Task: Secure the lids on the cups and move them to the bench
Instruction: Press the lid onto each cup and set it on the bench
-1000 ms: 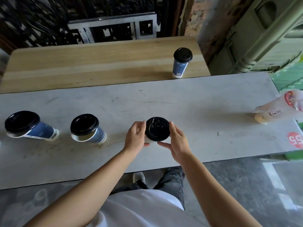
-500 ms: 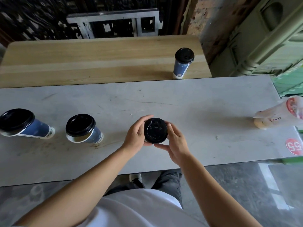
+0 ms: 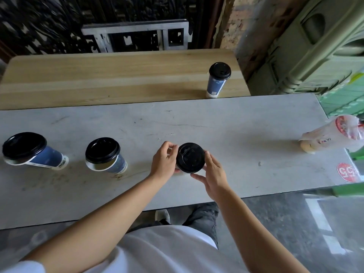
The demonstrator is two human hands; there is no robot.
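Note:
A paper cup with a black lid (image 3: 190, 157) stands on the grey table (image 3: 236, 138) in front of me. My left hand (image 3: 164, 159) grips its left side, fingers curled over the lid's rim. My right hand (image 3: 213, 174) touches the lid's right and near edge with spread fingers. Two more blue cups with black lids stand to the left: one (image 3: 105, 155) nearby, another (image 3: 27, 151) near the table's left end. A fourth lidded blue cup (image 3: 217, 80) stands on the wooden bench (image 3: 118, 79) beyond the table.
A clear plastic cup in a bag (image 3: 332, 137) lies at the table's right end, above a red round sticker (image 3: 347, 172). Green crates (image 3: 315, 46) stand at the right, and a dark metal screen (image 3: 98, 22) rises behind the bench.
My left fingers have curled further over the lid's far-left rim, and my right hand has slid round to its near right edge. The cup stays in place.

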